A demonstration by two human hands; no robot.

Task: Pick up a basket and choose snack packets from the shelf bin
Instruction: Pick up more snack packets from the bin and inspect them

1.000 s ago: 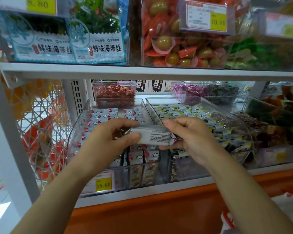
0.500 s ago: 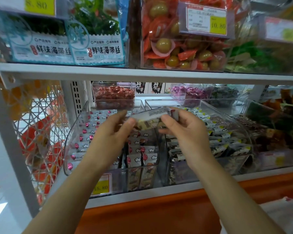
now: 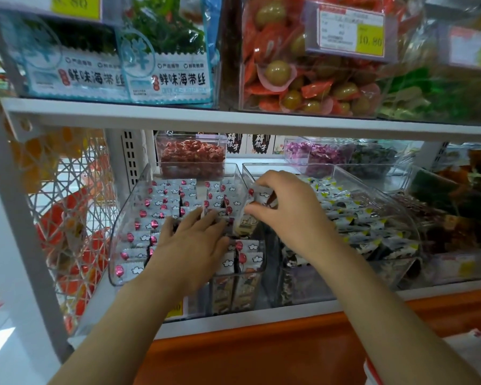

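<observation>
Straight ahead, from the head view, a shop shelf (image 3: pixel 233 120) lined with clear bins. Low and centre, a bin (image 3: pixel 117 240) packed with rows of white packets (image 3: pixel 161 201) printed with red balloons and clouds. On those rows, the left hand (image 3: pixel 189 243), palm down, fingers nearly straight and a little spread, lying across the packets, gripping nothing that shows. Just to its right, at the bin's right wall, the right hand (image 3: pixel 286 215), thumb and fingers curled in a pinch round one packet (image 3: pixel 258 198) of the same kind, tilted, its lower end dipping toward the rows; cannot tell whether touching them. Beside that, the right bin (image 3: pixel 400 218), heaped with black, white and yellow packs. Behind, a small tub (image 3: pixel 190 154) of red sweets. On the board above, seaweed bags (image 3: pixel 164 65) at left, then a tub of orange wrappers and green olives (image 3: pixel 278 70) with a price tag (image 3: pixel 350 31) reading 10.80. At far left, white wire mesh (image 3: pixel 67 190).
</observation>
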